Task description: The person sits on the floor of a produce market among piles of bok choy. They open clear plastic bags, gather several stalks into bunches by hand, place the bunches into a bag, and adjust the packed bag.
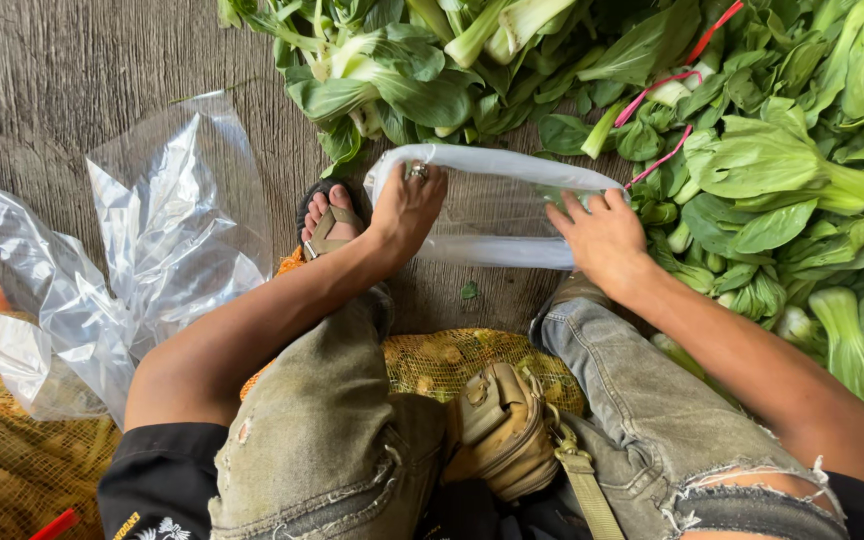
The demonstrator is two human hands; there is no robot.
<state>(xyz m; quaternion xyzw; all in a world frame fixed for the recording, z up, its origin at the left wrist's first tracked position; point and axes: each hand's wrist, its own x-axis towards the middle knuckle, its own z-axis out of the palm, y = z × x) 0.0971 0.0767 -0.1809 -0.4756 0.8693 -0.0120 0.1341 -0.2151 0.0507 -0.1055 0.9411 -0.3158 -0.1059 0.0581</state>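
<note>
At the far left, crumpled clear plastic bags (142, 250) are seen lying on the grey wooden floor (62, 70), partly over a yellow mesh sack (12, 450). Just right of them, a sandalled foot (327, 222) is planted on the floor beside the bag being handled. The left hand (404, 210), on which a ring is worn, is closed over the left rim of a clear plastic bag (492, 215), the fingers curled around the edge and gripping it. The bag is held open and stretched between both hands, in front of the knees and just above the floor; nothing can be made out inside it. Below it, a small green leaf scrap (469, 291) is seen on the boards. Between the legs, clad in torn denim (642, 400), a tan pouch (497, 430) on a strap is resting over another yellow mesh sack (452, 360). The right hand (602, 235) is laid on the right end of the bag, its fingers fairly close together and pinching the rim. To the right and above, a large heap of bok choy (772, 170) is spread across the floor, touching the bag's right end, with pink ties (667, 85) lying among the leaves
</note>
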